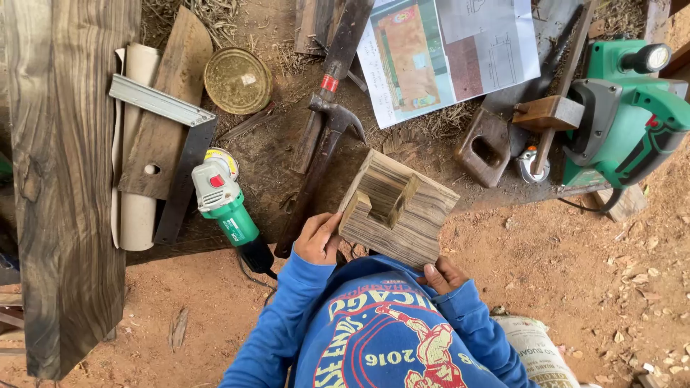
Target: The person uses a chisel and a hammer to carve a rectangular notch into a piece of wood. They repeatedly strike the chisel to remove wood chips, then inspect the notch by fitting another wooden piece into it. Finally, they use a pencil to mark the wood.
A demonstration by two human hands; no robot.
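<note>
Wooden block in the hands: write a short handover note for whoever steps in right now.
Left hand: grips the left edge of the wooden block.
Right hand: holds the block's lower right corner.
Block: held over the dirt ground, notched side up, with a deep slot already cut in it.
Nearby: green angle grinder to the left, hammer beyond the block, green power saw to the right, printed sheets above.
Done: slot cut. Left: cannot tell from the view.
</note>
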